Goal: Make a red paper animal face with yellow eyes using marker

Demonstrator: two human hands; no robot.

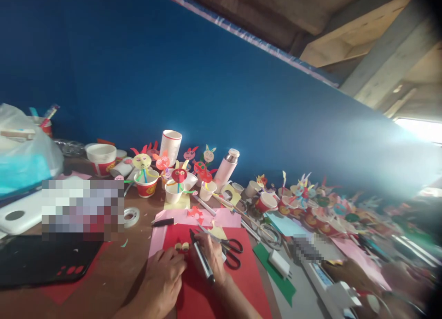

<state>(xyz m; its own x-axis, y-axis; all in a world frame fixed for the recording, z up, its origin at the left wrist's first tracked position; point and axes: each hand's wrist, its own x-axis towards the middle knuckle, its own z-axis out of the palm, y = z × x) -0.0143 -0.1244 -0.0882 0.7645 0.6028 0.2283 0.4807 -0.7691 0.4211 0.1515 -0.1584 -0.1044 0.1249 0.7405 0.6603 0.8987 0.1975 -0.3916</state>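
Observation:
My right hand grips a black-and-silver marker pen, its dark tip toward the small paper pieces. My left hand rests at the edge of a red paper sheet, its fingers curled and close together; anything in them is hidden. Just beyond its fingertips lie two small cream paper discs with dark marks. Black-handled scissors lie beside and partly behind my right hand. Above them are a red paper cut-out, a cream paper scrap and a black pen cap or pen.
Behind the sheet stand paper cups with paper animal figures and a pink thermos. A tape roll and black phone case lie left. To the right are a white charger, a power strip and another person's blurred hand.

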